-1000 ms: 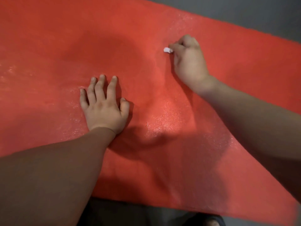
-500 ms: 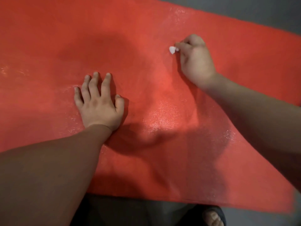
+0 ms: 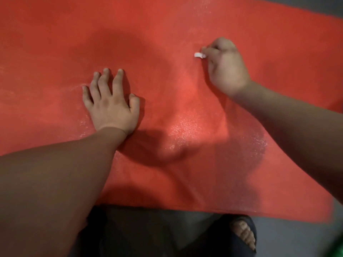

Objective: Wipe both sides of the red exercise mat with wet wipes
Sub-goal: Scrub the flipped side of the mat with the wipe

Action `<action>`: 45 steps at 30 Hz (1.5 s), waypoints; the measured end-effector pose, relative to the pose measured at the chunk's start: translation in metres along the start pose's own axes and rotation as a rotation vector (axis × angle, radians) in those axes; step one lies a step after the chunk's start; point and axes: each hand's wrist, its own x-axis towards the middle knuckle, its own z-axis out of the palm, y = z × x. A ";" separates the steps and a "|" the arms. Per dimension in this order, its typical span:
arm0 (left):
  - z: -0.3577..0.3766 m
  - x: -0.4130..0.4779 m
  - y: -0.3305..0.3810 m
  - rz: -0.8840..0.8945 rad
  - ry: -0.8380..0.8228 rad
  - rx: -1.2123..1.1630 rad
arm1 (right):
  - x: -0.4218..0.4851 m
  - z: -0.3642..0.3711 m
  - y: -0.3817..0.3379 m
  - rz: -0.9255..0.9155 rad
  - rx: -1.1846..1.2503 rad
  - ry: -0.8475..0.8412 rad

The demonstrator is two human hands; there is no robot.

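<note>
Open red mat (image 3: 167, 34) lay between and beyond the left hand (image 3: 111, 106) (pressed flat) and the right hand (image 3: 225, 65) pinching a wipe (image 3: 199, 55), while seemingly a sandalled foot (image 3: 243, 232) crowded its near edge.

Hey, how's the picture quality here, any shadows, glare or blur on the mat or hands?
Head view: dim, uneven light; dark shadows fall across the red mat, heaviest just right of the left hand and wrist; in the same head view a speckled patch glints on the mat, below and between the hands; the right hand, pinching the white wipe, looks slightly motion-blurred.
</note>
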 end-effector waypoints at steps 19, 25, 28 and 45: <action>-0.028 -0.033 -0.007 -0.003 -0.245 -0.053 | -0.089 -0.013 -0.032 0.328 -0.053 -0.063; -0.034 -0.097 -0.026 -0.060 -0.468 0.046 | -0.155 0.000 -0.102 -0.063 0.152 -0.225; -0.031 -0.095 -0.026 -0.063 -0.484 0.061 | -0.166 -0.014 -0.093 -0.346 0.101 -0.341; -0.039 -0.080 -0.022 -0.077 -0.702 0.150 | -0.146 -0.025 -0.045 -0.231 0.007 -0.244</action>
